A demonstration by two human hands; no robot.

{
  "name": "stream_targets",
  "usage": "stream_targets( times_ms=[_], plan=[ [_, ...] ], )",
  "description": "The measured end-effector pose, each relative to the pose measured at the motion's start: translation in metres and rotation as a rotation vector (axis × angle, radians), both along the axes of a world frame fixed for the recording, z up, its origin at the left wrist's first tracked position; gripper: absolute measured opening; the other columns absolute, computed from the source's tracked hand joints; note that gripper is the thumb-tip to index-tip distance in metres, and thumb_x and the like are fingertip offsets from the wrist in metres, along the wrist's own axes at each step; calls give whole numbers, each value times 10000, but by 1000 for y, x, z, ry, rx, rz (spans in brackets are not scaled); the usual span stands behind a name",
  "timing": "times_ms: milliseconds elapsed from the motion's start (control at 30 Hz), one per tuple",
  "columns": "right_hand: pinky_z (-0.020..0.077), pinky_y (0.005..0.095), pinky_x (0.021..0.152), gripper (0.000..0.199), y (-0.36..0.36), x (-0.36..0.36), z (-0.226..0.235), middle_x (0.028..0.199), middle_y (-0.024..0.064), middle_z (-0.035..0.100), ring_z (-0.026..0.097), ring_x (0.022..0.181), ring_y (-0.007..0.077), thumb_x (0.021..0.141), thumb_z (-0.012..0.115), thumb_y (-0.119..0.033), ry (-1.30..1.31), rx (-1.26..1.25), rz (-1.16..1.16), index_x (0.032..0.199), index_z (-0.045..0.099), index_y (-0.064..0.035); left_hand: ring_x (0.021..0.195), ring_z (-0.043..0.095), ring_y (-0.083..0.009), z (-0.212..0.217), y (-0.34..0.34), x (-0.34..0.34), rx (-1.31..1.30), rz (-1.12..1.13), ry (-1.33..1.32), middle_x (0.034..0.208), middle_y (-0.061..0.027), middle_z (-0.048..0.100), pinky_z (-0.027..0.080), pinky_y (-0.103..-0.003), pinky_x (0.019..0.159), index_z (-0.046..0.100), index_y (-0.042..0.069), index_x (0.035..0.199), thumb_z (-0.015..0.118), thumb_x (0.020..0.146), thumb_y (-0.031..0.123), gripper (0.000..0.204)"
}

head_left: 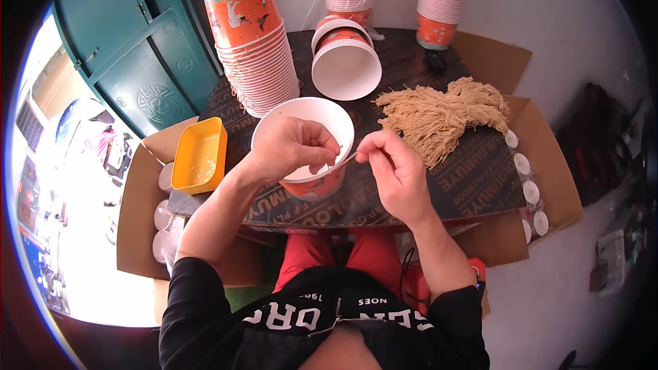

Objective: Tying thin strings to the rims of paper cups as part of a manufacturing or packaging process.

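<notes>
Two hands: your left hand grips the light, crushable orange-and-white paper bowl by its rim; your right hand pinches a thin, limp strand.

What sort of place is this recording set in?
Probably a small makeshift food-packing spot, not a proper kitchen. Tall stacks of paper cups stand on a dark board laid over cardboard boxes, with a heap of dry noodles beside them.

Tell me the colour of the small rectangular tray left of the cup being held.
The tray is yellow-orange, seen best in the head view, its only view.
</notes>
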State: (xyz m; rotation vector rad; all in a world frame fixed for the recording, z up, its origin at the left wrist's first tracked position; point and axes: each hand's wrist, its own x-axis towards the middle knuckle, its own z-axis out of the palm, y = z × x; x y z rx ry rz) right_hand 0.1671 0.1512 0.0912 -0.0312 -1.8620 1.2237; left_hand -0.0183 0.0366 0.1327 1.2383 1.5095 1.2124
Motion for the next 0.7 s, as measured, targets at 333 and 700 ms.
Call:
stream_targets(
  times_ms=[333, 700],
  plan=[
    [484, 288, 711, 178, 17, -23, 13, 946, 110, 614, 609, 827, 202, 784, 485, 130, -46, 281, 34, 843, 621, 31, 659, 563, -67, -7, 9, 1, 20, -84, -13, 767, -23, 641, 441, -212, 586, 661, -30, 878, 690, 876, 31, 68],
    [494, 379, 757, 58, 18, -19, 0, 995, 151, 571, 606, 877, 321, 865, 611, 18, -169, 240, 12, 916, 595, 42, 657, 575, -75, -10, 10, 2, 37, -75, -30, 753, -31, 643, 445, -215, 590, 649, -28, 869, 680, 879, 26, 64]
  ],
)
